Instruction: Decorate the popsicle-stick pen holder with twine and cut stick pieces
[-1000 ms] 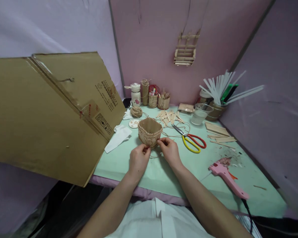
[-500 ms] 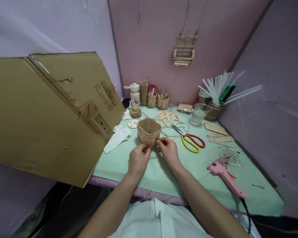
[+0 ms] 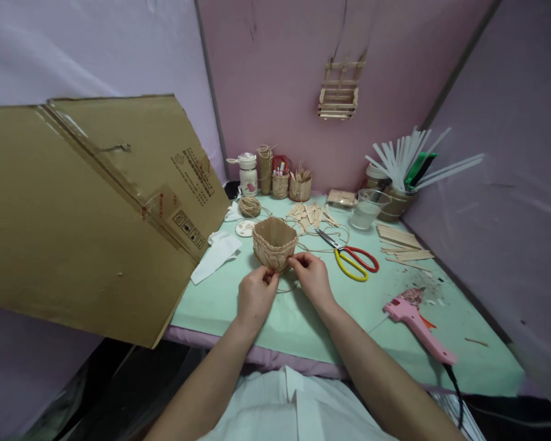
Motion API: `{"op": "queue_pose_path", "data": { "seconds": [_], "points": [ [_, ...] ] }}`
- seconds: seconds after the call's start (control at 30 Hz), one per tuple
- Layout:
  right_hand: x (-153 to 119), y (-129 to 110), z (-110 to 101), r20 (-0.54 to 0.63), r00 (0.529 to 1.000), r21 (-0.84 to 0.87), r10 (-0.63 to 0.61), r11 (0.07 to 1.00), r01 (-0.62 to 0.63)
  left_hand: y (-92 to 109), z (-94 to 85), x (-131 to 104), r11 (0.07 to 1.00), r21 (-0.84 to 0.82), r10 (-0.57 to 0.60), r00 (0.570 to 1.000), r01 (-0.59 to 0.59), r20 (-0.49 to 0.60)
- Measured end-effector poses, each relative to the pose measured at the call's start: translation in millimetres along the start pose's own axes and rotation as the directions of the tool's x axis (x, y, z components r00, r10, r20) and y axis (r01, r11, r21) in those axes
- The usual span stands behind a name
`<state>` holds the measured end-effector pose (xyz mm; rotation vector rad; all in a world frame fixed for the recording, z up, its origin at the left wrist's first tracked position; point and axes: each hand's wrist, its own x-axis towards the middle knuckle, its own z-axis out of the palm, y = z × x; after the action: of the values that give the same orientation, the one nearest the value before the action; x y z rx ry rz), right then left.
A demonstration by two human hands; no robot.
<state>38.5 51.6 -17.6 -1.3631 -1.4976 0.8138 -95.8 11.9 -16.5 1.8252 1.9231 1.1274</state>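
Observation:
A small open-topped square box (image 3: 274,245), tan with a wavy braided rim and raised decoration on its sides, stands on the green tabletop before me. At its lower front edge my left hand (image 3: 258,294) pinches twine with thumb and forefinger. My right hand (image 3: 311,277) is likewise closed in a pinch on the twine, touching the box's lower right side. A thin loop of twine (image 3: 287,290) lies on the table between the hands. The fingertips partly hide the twine where it meets the box.
Red-and-yellow-handled scissors (image 3: 351,260) lie open to the right. A pink glue gun (image 3: 420,331) rests nearer the right edge. Behind are a twine ball (image 3: 250,207), scattered wooden sticks (image 3: 312,214) and a plastic cup (image 3: 368,211). A large cardboard sheet (image 3: 96,214) leans on the left.
Both hands keep their pinch at the box's base with hardly any movement. The whole view has shifted very slightly.

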Motion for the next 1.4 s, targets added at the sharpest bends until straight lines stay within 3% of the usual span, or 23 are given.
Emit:
{"op": "queue_pose_path", "data": {
  "seconds": [0.47, 0.7, 0.9, 1.03, 1.1, 1.2, 1.27, 1.4],
  "points": [
    [-4, -5, -1, -0.075, 0.994, -0.022, -0.085, 0.996, 0.083, 2, 0.6, -2, 0.997, -0.003, 0.076, 0.996, -0.076, 0.036],
    [-2, -3, -2, -0.035, 0.997, -0.088, -0.068, 0.994, 0.065, 3, -0.4, -3, 0.995, -0.017, 0.102, 0.994, -0.101, 0.045],
    [1, -2, -2, -0.005, 1.0, -0.102, -0.026, 0.994, 0.026, 1, 0.4, -4, 0.999, -0.016, 0.05, 0.998, -0.049, 0.043],
    [1, -2, -2, 0.007, 1.0, -0.099, -0.001, 0.995, 0.002, -5, -6.9, 2, 1.0, -0.018, 0.019, 0.996, -0.021, -0.091],
    [1, -2, -2, 0.012, 1.0, -0.095, 0.007, 0.995, -0.006, -11, -12.0, 13, 0.996, -0.061, 0.061, 0.984, -0.072, -0.166],
    [1, -2, -2, 0.019, 1.0, -0.089, 0.015, 0.996, -0.013, -18, -16.1, 33, 0.969, -0.19, 0.15, 0.987, -0.157, -0.051],
    [1, -3, -2, 0.022, 1.0, -0.085, 0.019, 0.996, -0.017, -20, -15.0, 43, 0.942, -0.302, 0.164, 0.986, -0.149, 0.026],
    [2, -2, 0, 0.03, 0.999, -0.073, 0.02, 0.997, -0.018, -14, -7.5, 50, 0.858, -0.501, 0.147, 0.988, -0.11, 0.035]
  ]
}}
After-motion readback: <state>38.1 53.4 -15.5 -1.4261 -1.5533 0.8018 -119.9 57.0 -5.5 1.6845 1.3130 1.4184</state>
